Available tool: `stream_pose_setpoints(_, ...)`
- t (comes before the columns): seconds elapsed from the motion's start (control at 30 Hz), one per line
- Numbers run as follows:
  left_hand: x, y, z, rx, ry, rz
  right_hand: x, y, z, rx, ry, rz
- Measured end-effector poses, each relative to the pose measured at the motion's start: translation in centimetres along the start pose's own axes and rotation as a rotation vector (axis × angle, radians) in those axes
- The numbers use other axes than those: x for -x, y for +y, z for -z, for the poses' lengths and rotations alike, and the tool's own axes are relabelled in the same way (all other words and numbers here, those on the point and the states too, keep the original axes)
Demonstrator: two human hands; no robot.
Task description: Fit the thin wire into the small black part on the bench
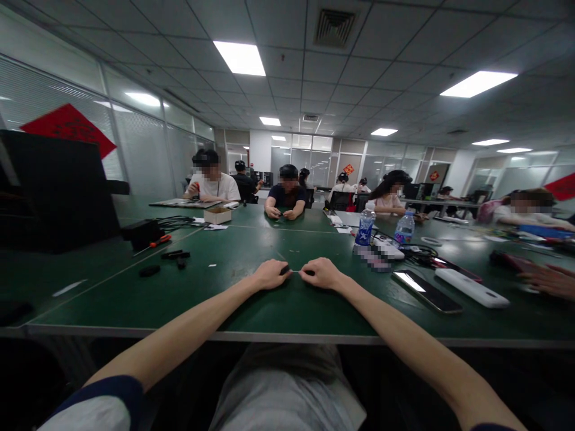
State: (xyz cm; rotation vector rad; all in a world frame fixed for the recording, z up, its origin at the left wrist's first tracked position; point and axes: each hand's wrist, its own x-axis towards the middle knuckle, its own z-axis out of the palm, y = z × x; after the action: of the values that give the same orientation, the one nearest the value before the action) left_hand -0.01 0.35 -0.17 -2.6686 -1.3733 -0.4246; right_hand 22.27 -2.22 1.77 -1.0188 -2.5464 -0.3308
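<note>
Hands closed on a short thin cable [296, 271], held just above the green bench top [287, 311]

On my feed, the left hand [269, 274] pinches a small black piece [284, 270] and the right hand [321, 273] pinches a second black piece [309, 273], with the cable looking straight between them; it is too small for me to identify further. As I'd judge it, a light, even pinch at both ends keeps the cable from kinking. Left of the left hand lie an orange-handled screwdriver [160, 240] and loose black parts [175, 255]. Right of the right hand are a smartphone [426, 291] and a white power bank [471, 288]. Beyond the right hand stand two water bottles [365, 227].
</note>
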Motion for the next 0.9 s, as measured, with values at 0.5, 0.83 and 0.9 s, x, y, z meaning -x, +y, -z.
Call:
stream_pose_setpoints(0.5,0.3,0.4,0.5,-0.001,0.000,0.009,0.1,-0.7,0.3,0.011,-0.002,-0.035)
stream_pose_setpoints(0.83,0.4,0.8,0.6,-0.003,0.015,0.023,0.2,-1.4,1.1,-0.002,-0.034,-0.038)
stream_pose_setpoints(0.9,0.4,0.8,0.5,-0.002,0.017,0.016,0.3,-1.4,0.9,0.009,-0.015,-0.055)
